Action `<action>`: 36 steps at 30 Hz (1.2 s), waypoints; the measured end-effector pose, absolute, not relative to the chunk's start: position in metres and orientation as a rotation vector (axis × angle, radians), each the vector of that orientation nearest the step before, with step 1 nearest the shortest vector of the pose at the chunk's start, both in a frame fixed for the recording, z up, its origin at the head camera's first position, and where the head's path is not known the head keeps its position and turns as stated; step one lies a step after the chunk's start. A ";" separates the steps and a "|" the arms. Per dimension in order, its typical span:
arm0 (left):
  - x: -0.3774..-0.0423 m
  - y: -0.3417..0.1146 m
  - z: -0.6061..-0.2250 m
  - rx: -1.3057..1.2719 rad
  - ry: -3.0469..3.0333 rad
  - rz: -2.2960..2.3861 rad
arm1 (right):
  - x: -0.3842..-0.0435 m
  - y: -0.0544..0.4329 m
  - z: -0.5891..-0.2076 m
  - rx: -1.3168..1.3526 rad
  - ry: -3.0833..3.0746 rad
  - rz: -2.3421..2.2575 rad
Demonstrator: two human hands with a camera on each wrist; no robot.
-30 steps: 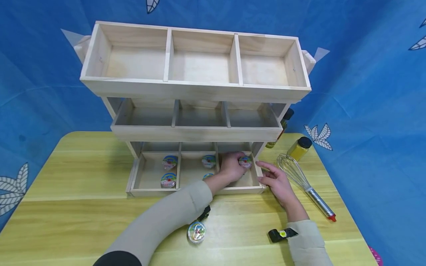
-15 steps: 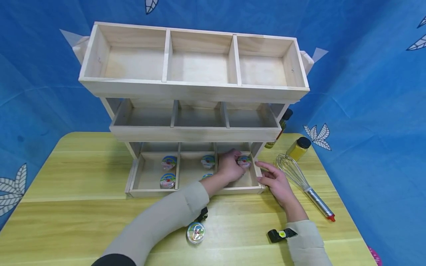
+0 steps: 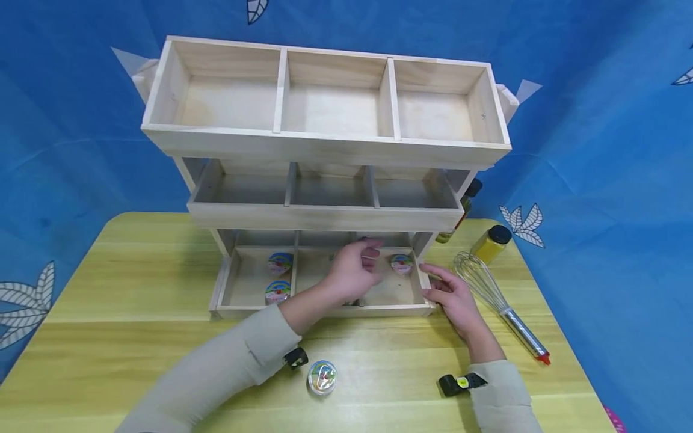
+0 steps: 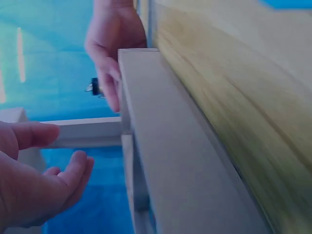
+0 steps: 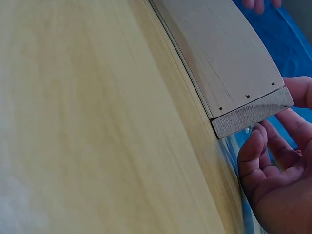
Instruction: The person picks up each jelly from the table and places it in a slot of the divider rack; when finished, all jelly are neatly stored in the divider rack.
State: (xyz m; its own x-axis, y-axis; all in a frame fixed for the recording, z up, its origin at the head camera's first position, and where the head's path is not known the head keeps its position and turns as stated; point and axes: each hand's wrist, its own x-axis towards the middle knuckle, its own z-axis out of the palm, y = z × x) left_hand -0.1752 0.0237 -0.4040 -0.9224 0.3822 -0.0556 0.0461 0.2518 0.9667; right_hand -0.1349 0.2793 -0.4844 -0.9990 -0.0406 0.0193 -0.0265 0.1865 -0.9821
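My left hand (image 3: 352,270) holds nothing. It hovers over the bottom tier of a wooden three-tier rack (image 3: 325,218), by the divider between the middle and right compartments. A small cup with a printed lid (image 3: 402,263), like a jelly cup, sits at the back of the right compartment. The left compartment has two similar cups, one behind (image 3: 280,263) and one in front (image 3: 278,291). My left hand and arm mostly hide the middle compartment. With fingers loosely bent, my right hand (image 3: 453,297) touches the bottom tier's right end panel (image 5: 253,112).
Another lidded cup (image 3: 322,377) lies on the wooden table (image 3: 390,373) in front of the rack. To the right are a wire whisk (image 3: 500,307) and a yellow jar with a black lid (image 3: 491,243). A dark-capped bottle (image 3: 467,204) stands partly behind the rack.
My left hand has let go of the cup in the right compartment and drawn back to the left. My right hand stays at the end panel.
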 end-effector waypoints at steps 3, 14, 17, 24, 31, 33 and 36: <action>-0.164 0.004 -0.399 0.450 2.205 1.764 | -0.135 0.279 -0.484 -0.066 2.413 -1.993; -0.108 -0.075 -0.414 0.613 2.090 1.753 | -0.137 0.280 -0.485 -0.056 2.427 -1.971; -0.093 -0.089 -0.422 0.638 2.099 1.678 | -0.136 0.280 -0.485 -0.051 2.434 -1.958; -0.072 -0.100 -0.441 0.681 2.112 1.489 | -0.135 0.282 -0.486 -0.040 2.455 -1.947; -0.062 -0.098 -0.461 0.698 2.119 1.389 | -0.135 0.283 -0.488 -0.039 2.457 -1.948; -0.060 -0.097 -0.464 0.697 2.134 1.397 | -0.134 0.282 -0.487 -0.038 2.454 -1.951; -0.058 -0.095 -0.467 0.688 2.171 1.399 | -0.134 0.281 -0.486 -0.044 2.458 -1.944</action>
